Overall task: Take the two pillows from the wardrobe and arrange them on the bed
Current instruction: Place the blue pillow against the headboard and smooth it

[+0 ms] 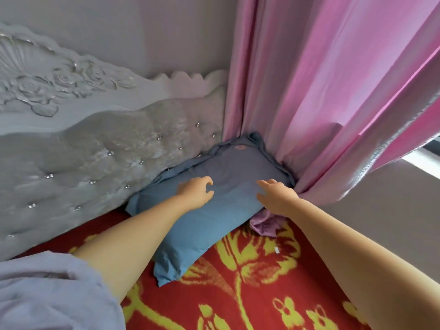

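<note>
A blue pillow [223, 177] lies on the bed [262, 282], pushed into the corner between the headboard and the pink curtain. My left hand [194, 191] hovers over the pillow's middle with fingers curled and apart, holding nothing. At the pillow's right edge my right hand [276, 196] rests with fingers spread. Only one pillow shows here; the wardrobe is out of view.
A grey tufted headboard [95, 167] with carved roses runs along the left. Pink curtains [321, 103] hang at the right and bunch behind the pillow. The bed cover is red with yellow flowers. A lilac cloth scrap [264, 222] lies by the pillow's right end.
</note>
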Demonstrator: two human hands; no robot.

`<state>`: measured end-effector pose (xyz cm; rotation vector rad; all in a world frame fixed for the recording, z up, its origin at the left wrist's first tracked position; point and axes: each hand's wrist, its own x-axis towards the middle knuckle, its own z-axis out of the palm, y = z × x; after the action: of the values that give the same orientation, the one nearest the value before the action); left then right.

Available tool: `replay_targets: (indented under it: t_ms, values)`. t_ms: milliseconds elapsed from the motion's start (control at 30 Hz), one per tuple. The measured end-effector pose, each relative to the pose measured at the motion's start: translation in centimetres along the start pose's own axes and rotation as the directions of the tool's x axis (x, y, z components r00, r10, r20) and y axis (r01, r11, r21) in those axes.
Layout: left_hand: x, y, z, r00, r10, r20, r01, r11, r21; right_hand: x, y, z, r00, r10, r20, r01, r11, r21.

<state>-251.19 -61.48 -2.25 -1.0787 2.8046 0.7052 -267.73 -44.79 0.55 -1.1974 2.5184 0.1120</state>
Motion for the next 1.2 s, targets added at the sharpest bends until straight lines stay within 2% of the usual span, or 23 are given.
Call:
replay_targets:
  t_ms: [100,200,400,500,633,733,833,967,1200]
  values:
    - [-1.8,-2.3,-0.5,0.996,-0.073,-0.052,0.07,0.996,-0.048,0.6,-3.2,0.3,0.993,-0.111,0.028,0.112,0.992,-0.052]
    - [-5.0,-6.4,-0.8,0.987,-0.15,-0.061,0.149,0.989,-0.008,0.8,-7.2,1.7,0.978,-0.193,0.076,0.199,0.976,-0.084]
    - [-14.2,-19.8,-1.8,0.951,-0.303,-0.057,0.307,0.95,0.067,-0.6,-17.5,7.1,0.97,-0.212,0.122,0.231,0.959,-0.165]
    - [-18.0,-25.0,-2.7,0.961,-0.271,-0.055,0.275,0.957,0.091,-3.1,-22.8,10.8,0.974,-0.178,0.138,0.202,0.961,-0.19]
    - [-20.5,-28.3,-4.7,0.981,-0.19,-0.032,0.192,0.977,0.094,-6.3,-28.9,12.7,0.972,-0.191,0.139,0.214,0.961,-0.173]
    - [-20.1,-28.5,-6.1,0.993,-0.119,0.016,0.116,0.984,0.137,-7.6,-31.0,12.2,0.978,-0.199,0.067,0.205,0.973,-0.106]
    - [-19.2,-26.7,-6.4,0.998,-0.022,0.061,0.012,0.987,0.163,-9.0,-30.4,11.8,0.989,-0.146,-0.006,0.145,0.987,-0.069]
    - [-18.4,-23.5,-6.3,0.987,0.102,0.124,-0.126,0.969,0.213,-11.3,-27.8,11.6,0.997,-0.047,-0.058,0.047,0.999,0.001]
    - [-18.8,-14.7,-3.1,0.968,0.18,0.174,-0.224,0.935,0.277,-17.6,-20.3,11.3,0.984,0.051,-0.17,-0.04,0.997,0.067]
